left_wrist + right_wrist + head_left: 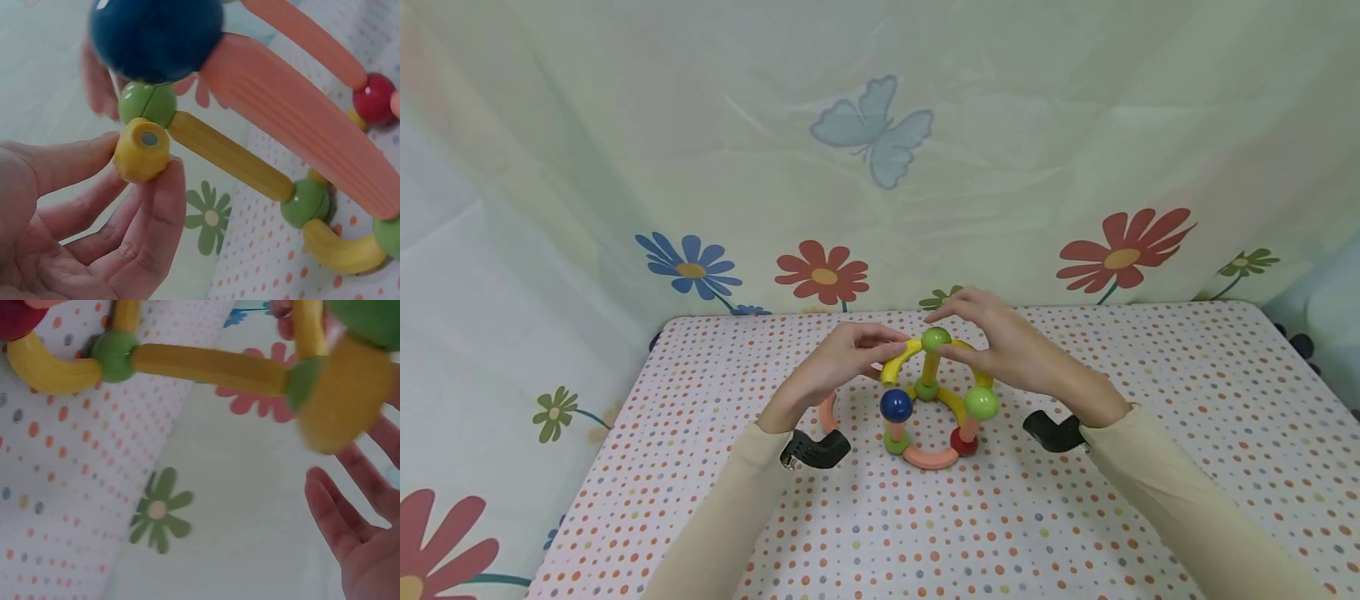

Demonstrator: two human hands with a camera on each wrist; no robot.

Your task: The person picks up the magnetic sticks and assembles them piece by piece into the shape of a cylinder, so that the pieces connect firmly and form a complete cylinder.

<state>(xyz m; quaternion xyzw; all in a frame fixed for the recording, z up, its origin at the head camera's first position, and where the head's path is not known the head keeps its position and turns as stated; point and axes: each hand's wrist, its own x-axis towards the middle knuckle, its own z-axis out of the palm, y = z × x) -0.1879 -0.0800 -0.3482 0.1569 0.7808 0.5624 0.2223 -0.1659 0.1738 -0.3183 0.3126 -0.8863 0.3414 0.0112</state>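
A toy frame of balls and rods stands on the table. Its back upright yellow rod [231,156] carries a green ball [936,339] on top. My left hand [850,354] pinches a curved yellow rod [142,150] between thumb and fingers; one end meets that ball, the free end shows a round metal spot. This free end hangs close over the blue ball [896,406] on the front left upright. My right hand [1011,342] is around the far side, fingers spread, thumb beside the top green ball. Another curved yellow rod [982,377] runs down to the light green ball [981,403].
The base ring has a red ball [964,442], a green ball [897,442], and a curved pink rod [931,458]. A loose curved pink rod [827,412] lies left, partly behind my left wrist. The dotted tabletop [925,550] backs onto a flowered curtain [985,167].
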